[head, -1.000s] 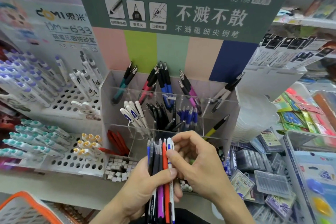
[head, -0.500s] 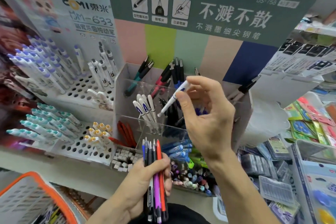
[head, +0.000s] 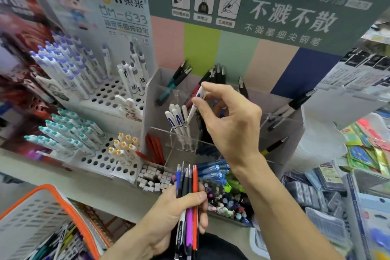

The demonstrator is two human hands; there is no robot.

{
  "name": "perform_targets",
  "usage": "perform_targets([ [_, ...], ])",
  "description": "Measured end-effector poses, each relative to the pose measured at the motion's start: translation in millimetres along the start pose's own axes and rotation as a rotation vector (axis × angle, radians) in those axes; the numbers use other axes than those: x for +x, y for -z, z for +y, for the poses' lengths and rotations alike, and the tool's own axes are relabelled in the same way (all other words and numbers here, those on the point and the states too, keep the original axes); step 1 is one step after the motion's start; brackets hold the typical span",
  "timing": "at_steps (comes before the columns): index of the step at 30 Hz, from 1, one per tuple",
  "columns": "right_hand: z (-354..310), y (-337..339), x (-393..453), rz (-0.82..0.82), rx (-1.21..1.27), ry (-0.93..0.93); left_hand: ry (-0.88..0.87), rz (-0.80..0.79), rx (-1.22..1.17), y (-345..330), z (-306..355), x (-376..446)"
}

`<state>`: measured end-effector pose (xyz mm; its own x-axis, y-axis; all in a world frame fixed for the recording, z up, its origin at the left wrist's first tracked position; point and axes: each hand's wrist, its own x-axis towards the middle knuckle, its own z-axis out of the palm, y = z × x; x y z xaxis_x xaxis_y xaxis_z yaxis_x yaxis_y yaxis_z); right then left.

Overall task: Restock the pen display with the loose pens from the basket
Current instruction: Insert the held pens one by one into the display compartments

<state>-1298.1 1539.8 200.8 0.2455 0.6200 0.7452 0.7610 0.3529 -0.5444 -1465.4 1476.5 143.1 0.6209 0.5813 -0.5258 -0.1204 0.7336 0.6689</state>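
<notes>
- Two bare hands in view, both holding pens
- right hand (head: 229,120) raised in front of clear acrylic pen display (head: 280,133), thumb and forefinger pinching a white pen (head: 195,105) near its upper end, other fingers loosely curled
- white pen has a blue mark near the top, tilted, lower tip pointing down-left into the middle-row compartment, just beside the white pens with blue clips (head: 178,124) already standing there; cannot tell if the tip touches them
- left hand (head: 179,209) lower centre, fingers wrapped round a bundle of loose pens (head: 187,198) held upright: blue, black, grey and red tops showing above the fist, purple and white barrels below
- display back row holds dark pens with silver tips, leaning; teal-barrelled ones in the left back compartment, black-and-silver ones at far right
- red pens (head: 155,148) leaning in the compartment left of the white ones
- front low tray has blue capped pens (head: 213,170) lying sideways and mixed pastel-topped pens below
- green header card (head: 263,6) with white Chinese text above the display, pastel colour stripes under it
- basket (head: 50,217) bottom left, white mesh with orange rim, some loose pens visible inside
- white perforated racks (head: 101,160) left of the display, stocked with purple-, teal- and yellow-capped pens
- packaged stationery stacked at right, blurred
</notes>
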Motion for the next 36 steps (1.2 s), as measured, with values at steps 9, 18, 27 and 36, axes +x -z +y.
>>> perform_targets([
  [9,4,-14,-5,-0.431,-0.227,0.036,0.012,-0.042,-0.043,-1,2,-3],
  [18,-19,35,-40,-0.436,0.071,-0.069,-0.009,-0.108,-0.066,-1,6,-9],
  [27,-11,55,-95,-0.578,0.142,-0.51,-0.012,-0.147,0.104,-4,1,-3],
  [36,-9,67,-87,-0.364,0.385,-0.79,0.051,-0.125,0.007,-3,-5,-1],
])
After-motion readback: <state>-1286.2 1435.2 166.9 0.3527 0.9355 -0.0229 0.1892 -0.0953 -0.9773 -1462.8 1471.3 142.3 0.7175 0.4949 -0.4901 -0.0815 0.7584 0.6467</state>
